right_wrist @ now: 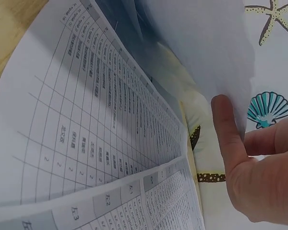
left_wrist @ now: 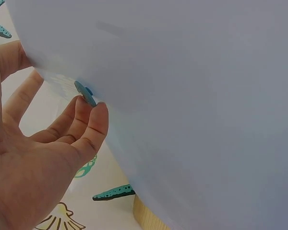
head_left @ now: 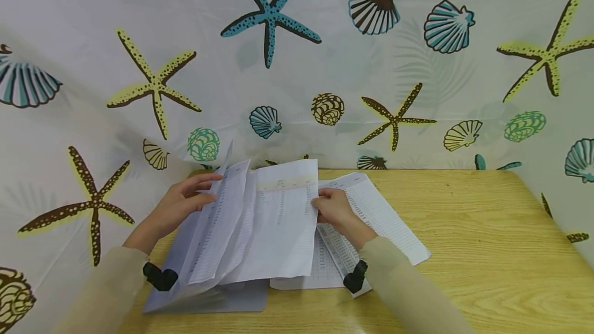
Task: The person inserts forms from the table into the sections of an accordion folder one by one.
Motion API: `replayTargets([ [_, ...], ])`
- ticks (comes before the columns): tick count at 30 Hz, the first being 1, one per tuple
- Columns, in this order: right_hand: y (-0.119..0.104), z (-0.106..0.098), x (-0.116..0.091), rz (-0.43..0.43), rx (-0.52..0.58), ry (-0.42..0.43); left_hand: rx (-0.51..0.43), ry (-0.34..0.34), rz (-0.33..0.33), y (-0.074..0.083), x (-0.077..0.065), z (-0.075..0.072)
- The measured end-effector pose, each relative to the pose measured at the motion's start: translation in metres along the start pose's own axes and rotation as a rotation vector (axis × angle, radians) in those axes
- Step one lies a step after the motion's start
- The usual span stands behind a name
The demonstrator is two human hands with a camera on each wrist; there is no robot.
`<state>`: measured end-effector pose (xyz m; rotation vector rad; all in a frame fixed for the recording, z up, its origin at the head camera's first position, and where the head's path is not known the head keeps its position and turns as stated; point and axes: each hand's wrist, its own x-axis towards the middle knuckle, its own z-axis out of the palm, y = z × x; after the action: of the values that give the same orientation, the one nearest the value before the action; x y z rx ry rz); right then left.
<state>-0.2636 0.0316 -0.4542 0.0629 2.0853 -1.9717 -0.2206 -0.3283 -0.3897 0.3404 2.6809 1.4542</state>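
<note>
A translucent bluish plastic document folder (head_left: pixel 223 300) lies at the left with its cover lifted. My left hand (head_left: pixel 178 202) holds that cover by its upper left edge. In the left wrist view, the fingertips pinch the cover (left_wrist: pixel 192 105) beside a round blue snap button (left_wrist: pixel 85 93). Several printed sheets (head_left: pixel 227 215) stand tilted inside the folder. My right hand (head_left: pixel 336 207) pinches the right edge of a printed sheet of paper (head_left: pixel 283 231), raised and partly over the folder. From the right wrist, the sheet's back (right_wrist: pixel 206 43) shows between thumb and fingers.
More printed table sheets (head_left: pixel 385 220) lie overlapping under and beside the right forearm, on the wooden table (head_left: pixel 487 251). A white cloth (head_left: pixel 325 66) printed with starfish and shells hangs behind the table and along its sides.
</note>
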Motion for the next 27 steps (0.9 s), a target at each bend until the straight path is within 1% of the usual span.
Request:
replayTargets([
  [11, -0.0008, 0.009, -0.0004, 0.02, -0.007, -0.032, 0.001, 0.0, 0.0, -0.0038, 0.0024, -0.0006],
  [17, 0.0011, 0.0065, -0.001, 0.019, -0.048, -0.042, 0.006, 0.003, -0.005, -0.003, 0.002, -0.0006],
  [25, 0.0026, 0.0025, -0.0008, 0.037, -0.054, -0.064, -0.003, 0.004, 0.001, -0.0002, 0.0016, -0.0013],
  [27, 0.0033, 0.002, -0.0009, 0.04, -0.072, -0.071, -0.005, 0.004, 0.001, -0.0003, 0.0015, -0.0011],
])
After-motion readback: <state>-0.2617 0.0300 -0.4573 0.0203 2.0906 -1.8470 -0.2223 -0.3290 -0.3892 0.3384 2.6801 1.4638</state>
